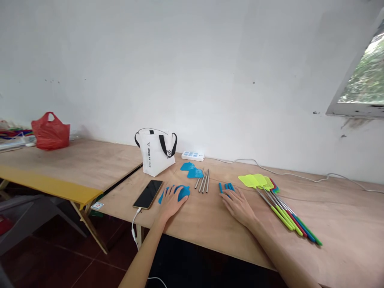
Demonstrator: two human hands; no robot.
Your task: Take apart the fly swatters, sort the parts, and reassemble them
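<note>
My left hand [170,201] lies flat with its fingers apart on blue fly swatter heads [183,193] near the table's front. More blue swatter heads [195,173] lie farther back, beside several thin metal tubes [205,182]. My right hand [237,205] rests with fingers stretched over several short blue handles [230,187], whose near ends it hides. To the right lies a fanned group of whole fly swatters [282,212] with yellow, red, blue and green grips; yellow heads [250,181] show on top.
A phone [148,193] with a white cable lies left of my left hand. Behind stand a white bag [156,154] with black handles and a power strip [193,155], its cord running along the wall. A red plastic bag [50,133] sits on the left table, across a gap.
</note>
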